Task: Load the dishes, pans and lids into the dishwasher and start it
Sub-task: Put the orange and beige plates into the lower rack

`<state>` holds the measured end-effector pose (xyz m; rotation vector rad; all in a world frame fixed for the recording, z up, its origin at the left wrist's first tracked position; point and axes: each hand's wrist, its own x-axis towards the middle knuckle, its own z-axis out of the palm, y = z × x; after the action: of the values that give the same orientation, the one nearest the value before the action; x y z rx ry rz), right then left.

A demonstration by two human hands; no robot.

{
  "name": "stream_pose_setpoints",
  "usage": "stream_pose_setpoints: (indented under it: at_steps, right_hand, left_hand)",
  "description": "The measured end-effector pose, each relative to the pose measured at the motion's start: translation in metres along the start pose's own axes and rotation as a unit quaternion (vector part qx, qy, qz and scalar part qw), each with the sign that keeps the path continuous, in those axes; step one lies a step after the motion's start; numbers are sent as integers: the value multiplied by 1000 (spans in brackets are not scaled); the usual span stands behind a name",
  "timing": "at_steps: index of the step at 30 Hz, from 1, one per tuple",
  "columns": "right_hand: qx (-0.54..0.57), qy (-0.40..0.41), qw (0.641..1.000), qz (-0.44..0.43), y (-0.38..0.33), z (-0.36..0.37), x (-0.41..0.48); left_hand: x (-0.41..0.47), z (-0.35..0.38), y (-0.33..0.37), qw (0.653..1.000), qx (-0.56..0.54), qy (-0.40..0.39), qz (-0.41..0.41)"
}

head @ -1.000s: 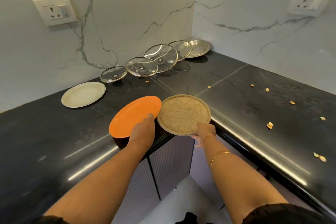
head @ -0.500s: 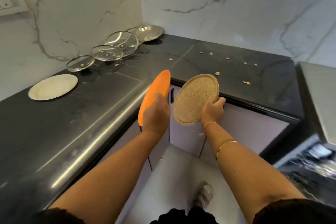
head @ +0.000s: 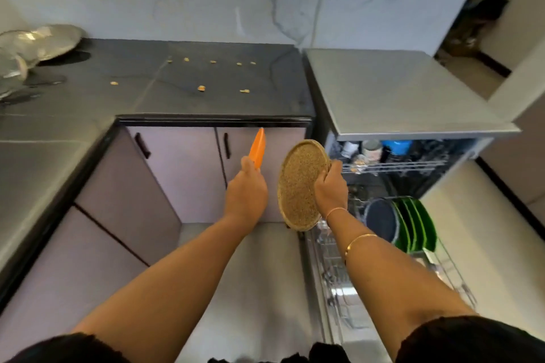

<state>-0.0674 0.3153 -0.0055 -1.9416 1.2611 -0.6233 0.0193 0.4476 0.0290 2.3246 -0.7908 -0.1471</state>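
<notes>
Head view. The left hand [head: 246, 190] grips the lower edge of a smooth orange plate [head: 258, 150], which is held upright and seen edge-on, left of the open dishwasher [head: 398, 91]. The right hand [head: 330, 186] curls its fingers round the rim of a round, tan, speckled plate [head: 298, 186] with a raised lip. This plate is tilted nearly upright, just left of the dishwasher's opening and over the near-left corner of its pulled-out lower rack [head: 333, 259]. In that wire rack, glossy green plates [head: 415, 224] stand on edge in a row, with a dark round dish [head: 380, 219] just beside them. The dishwasher's upper rack [head: 392, 166] holds cups, which are blurred. The dishwasher's top is a flat, matt grey panel. Left of the dishwasher runs a polished black stone countertop [head: 147, 103] strewn with small yellowish crumbs [head: 202, 88]. Farthest from the dishwasher, shiny steel lids [head: 50, 41] lean at the marbled wall.
</notes>
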Motion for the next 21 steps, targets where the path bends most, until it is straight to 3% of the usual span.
stream_pose_setpoints:
  at_steps: [9, 15, 21]
  right_hand:
    - [-77, -1, 996, 47, 110, -127, 26]
    - [-108, -48, 993, 0, 173, -203, 65]
    - [-80, -82, 993, 40, 214, -209, 97]
  left_hand:
    - [-38, 113, 100, 996, -15, -92, 8]
    - [-59, 193, 169, 990, -61, -111, -57]
    - [-59, 244, 182, 984, -85, -82, -137]
